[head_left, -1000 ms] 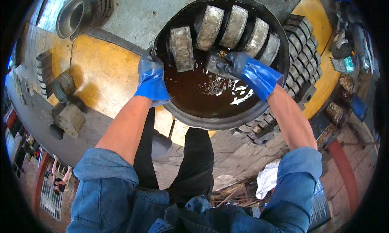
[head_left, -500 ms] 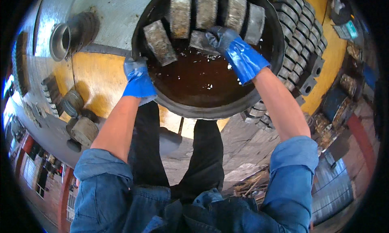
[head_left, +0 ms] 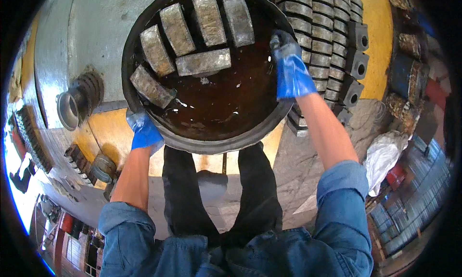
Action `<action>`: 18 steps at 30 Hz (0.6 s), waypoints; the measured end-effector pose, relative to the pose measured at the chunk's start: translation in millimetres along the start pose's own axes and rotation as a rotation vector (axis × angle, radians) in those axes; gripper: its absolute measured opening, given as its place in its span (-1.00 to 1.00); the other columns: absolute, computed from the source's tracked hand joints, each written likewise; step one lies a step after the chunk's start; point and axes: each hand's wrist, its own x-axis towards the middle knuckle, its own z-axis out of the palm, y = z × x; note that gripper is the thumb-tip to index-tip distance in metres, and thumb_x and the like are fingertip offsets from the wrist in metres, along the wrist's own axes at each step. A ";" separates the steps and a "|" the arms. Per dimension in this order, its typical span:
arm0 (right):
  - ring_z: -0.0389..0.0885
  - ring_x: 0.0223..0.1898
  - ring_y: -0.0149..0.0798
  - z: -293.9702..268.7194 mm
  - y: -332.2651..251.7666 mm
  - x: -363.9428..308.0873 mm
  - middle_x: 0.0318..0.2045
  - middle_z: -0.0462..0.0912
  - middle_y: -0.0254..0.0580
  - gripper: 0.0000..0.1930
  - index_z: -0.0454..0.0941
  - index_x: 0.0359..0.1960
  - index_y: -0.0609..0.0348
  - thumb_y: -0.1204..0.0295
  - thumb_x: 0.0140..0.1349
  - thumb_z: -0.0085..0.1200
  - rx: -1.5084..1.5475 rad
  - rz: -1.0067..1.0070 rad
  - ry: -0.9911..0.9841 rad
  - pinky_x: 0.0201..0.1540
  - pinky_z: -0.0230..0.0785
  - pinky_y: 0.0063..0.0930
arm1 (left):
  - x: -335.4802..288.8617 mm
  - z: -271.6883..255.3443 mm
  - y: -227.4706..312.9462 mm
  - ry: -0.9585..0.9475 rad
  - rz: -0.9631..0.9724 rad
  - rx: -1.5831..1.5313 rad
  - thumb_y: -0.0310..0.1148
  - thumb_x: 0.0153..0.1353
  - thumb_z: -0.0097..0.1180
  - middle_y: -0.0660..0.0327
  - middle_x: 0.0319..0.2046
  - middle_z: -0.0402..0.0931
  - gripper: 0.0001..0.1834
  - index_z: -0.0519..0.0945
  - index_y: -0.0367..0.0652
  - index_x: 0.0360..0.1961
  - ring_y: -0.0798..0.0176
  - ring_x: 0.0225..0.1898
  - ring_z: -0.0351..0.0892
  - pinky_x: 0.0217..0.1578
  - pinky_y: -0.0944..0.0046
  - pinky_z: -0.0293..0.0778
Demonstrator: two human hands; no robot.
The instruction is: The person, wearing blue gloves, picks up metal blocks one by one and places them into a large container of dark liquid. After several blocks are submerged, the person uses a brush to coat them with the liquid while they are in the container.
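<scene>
A round black basin holds dark brown liquid and several rough grey metal blocks. Across their inner ends lies one block on its own, with no hand on it. My left hand, in a blue glove, is closed on the basin's lower left rim, its fingertips partly hidden. At the right rim is my gloved right hand, closed over the edge with the thumb side inward; the other fingers are partly hidden. No block shows in either hand.
Stacked rows of grey metal blocks stand just right of the basin, with several holed dark blocks beside them. A flanged metal pipe piece sits on the left. A white sack lies at the right.
My right hand has let go of the block in the basin's middle and moved right to the rim. The view has shifted, so the basin appears further left. My left hand stays at the rim.
</scene>
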 end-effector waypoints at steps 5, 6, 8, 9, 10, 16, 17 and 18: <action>0.56 0.11 0.17 19.5 3.2 49.9 0.12 0.59 0.20 -0.59 0.55 0.15 0.20 0.22 0.43 -0.08 -0.212 -0.207 -0.337 0.18 0.43 -0.11 | 5.5 5.4 1.5 0.074 0.063 0.060 -0.01 0.43 0.00 0.24 -0.04 0.63 -0.65 0.56 0.10 0.10 0.09 -0.17 0.62 -0.18 0.07 0.61; 0.54 0.14 0.16 23.3 2.1 54.5 0.15 0.57 0.20 -0.59 0.55 0.16 0.20 0.23 0.44 -0.11 -0.155 -0.139 -0.464 0.22 0.39 -0.12 | 7.5 4.9 2.4 0.057 0.041 0.024 -0.03 0.44 0.00 0.25 -0.07 0.63 -0.67 0.56 0.10 0.07 0.10 -0.19 0.62 -0.20 0.06 0.62; 0.52 0.18 0.05 34.8 0.6 59.5 0.22 0.52 0.16 -0.53 0.51 0.24 0.14 0.15 0.41 -0.04 0.260 0.146 -0.554 0.27 0.34 -0.16 | 6.7 1.3 1.8 0.065 -0.014 -0.058 -0.03 0.43 0.01 0.25 -0.10 0.64 -0.69 0.58 0.09 0.03 0.12 -0.21 0.62 -0.22 0.05 0.62; 0.52 0.18 0.00 40.8 1.6 62.2 0.25 0.51 0.13 -0.51 0.49 0.26 0.12 0.14 0.41 -0.03 0.248 0.159 -0.575 0.28 0.32 -0.18 | 5.4 -1.1 0.9 0.032 0.004 -0.008 -0.03 0.43 0.01 0.25 -0.11 0.64 -0.69 0.58 0.08 0.02 0.13 -0.22 0.62 -0.23 0.04 0.62; 0.52 0.17 -0.03 44.3 5.2 65.7 0.25 0.51 0.09 -0.53 0.50 0.26 0.12 0.16 0.43 -0.07 0.137 0.086 -0.596 0.28 0.32 -0.18 | 6.8 -2.3 1.0 0.041 0.006 -0.009 -0.04 0.43 0.01 0.25 -0.11 0.64 -0.69 0.58 0.07 0.02 0.13 -0.22 0.62 -0.22 0.04 0.62; 0.48 0.28 -0.02 63.3 29.8 76.5 0.26 0.52 0.01 -0.53 0.48 0.26 0.17 0.18 0.49 -0.21 -0.087 -0.062 -0.551 0.34 0.28 -0.23 | 22.8 -11.8 -2.7 0.107 0.098 0.043 -0.07 0.41 0.03 0.22 -0.08 0.62 -0.68 0.55 0.03 0.05 0.12 -0.18 0.61 -0.19 0.06 0.61; 0.50 0.27 -0.02 64.6 32.1 75.3 0.24 0.54 0.00 -0.53 0.49 0.26 0.17 0.17 0.48 -0.19 -0.149 -0.082 -0.512 0.33 0.31 -0.22 | 26.5 -13.3 -3.5 0.117 0.113 0.059 -0.08 0.41 0.04 0.21 -0.08 0.62 -0.68 0.55 0.03 0.06 0.12 -0.18 0.61 -0.18 0.06 0.61; 0.52 0.24 -0.02 64.0 34.0 70.9 0.21 0.57 0.00 -0.53 0.50 0.24 0.18 0.17 0.48 -0.19 -0.220 -0.101 -0.460 0.31 0.32 -0.22 | 29.3 -15.5 -3.9 0.130 0.130 0.073 -0.09 0.41 0.04 0.21 -0.08 0.62 -0.68 0.55 0.02 0.06 0.12 -0.17 0.61 -0.17 0.06 0.60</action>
